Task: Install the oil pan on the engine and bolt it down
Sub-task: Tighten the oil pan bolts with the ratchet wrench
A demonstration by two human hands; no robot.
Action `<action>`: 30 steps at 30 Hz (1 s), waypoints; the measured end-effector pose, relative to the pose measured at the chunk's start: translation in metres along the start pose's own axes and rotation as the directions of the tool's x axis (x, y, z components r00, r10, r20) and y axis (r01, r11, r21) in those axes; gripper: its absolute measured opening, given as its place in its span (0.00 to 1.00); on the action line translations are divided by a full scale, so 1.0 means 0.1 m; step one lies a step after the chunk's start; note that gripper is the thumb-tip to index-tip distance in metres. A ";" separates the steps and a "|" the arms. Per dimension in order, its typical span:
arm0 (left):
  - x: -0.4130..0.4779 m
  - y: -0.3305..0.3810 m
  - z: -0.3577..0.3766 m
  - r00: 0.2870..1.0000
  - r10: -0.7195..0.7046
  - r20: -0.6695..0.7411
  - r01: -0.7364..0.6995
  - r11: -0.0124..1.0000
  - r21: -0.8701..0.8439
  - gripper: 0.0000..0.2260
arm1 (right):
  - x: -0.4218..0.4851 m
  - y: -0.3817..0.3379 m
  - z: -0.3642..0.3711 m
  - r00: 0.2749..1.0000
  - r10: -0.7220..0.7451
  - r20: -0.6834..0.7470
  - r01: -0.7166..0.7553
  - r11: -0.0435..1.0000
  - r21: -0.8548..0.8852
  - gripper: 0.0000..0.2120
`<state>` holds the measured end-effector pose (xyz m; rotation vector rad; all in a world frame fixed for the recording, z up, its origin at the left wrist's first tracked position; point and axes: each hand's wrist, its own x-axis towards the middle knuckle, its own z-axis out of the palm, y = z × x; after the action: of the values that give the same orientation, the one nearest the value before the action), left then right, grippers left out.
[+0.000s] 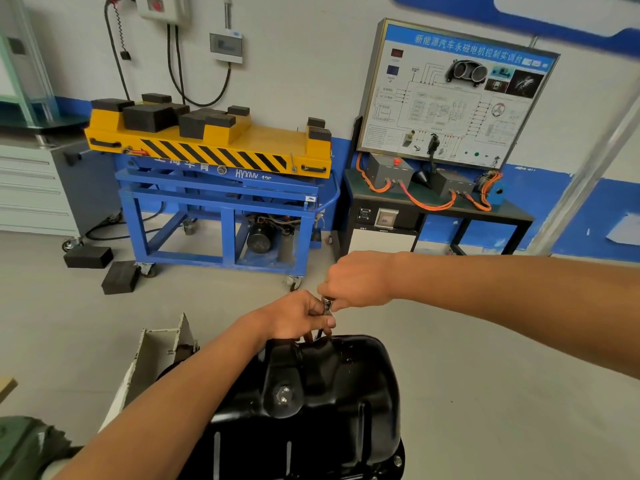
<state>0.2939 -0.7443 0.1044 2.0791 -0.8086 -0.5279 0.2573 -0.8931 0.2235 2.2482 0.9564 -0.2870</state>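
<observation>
The oil pan (332, 386) sits low in the near middle of the view, black and glossy. Its bulged belly faces up, so I take it the engine beneath is turned over and the pan already rests on it. The pan's long axis runs from the person's body out toward the far wall, with the rounded end pointing away. The drain plug (284, 393) shows on the near-left slope of the bulge.

Both hands meet at that far end. The right hand (356, 282) is closed over the top of a small metal tool (327, 304), which looks like a socket driver standing nearly upright. The left hand (301, 317) is just below, its fingers curled round the lower shaft right at the pan's rim. That pairing makes sense to me: the lower hand steadies the tool on a bolt at the far edge while the upper hand turns it. The bolt itself is hidden under the fingers, so I cannot tell how far in it is.

A white bracket (156, 355) stands to the left of the pan, probably part of the engine stand. Against the far wall is a blue cart (221, 202) with a yellow top.
</observation>
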 end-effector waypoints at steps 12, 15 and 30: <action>0.03 -0.01 0.02 0.999 0.037 -0.034 -0.035 0.998 0.057 0.16 | 0.16 -0.23 -0.06 0.857 0.360 0.369 -0.513 0.523 0.681 0.19; 0.02 -0.02 0.02 0.998 0.037 -0.044 -0.034 0.997 0.072 0.16 | 0.18 -0.24 -0.05 0.812 0.385 0.440 -0.555 0.271 0.787 0.20; 0.05 0.01 -0.01 0.999 0.017 0.034 -0.019 0.998 0.060 0.11 | 0.10 -0.12 -0.19 0.926 0.240 0.292 -0.351 0.833 0.428 0.21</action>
<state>0.2974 -0.7475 0.1049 2.1214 -0.8717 -0.5355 0.2552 -0.8686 0.2274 2.6885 0.4256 -0.6828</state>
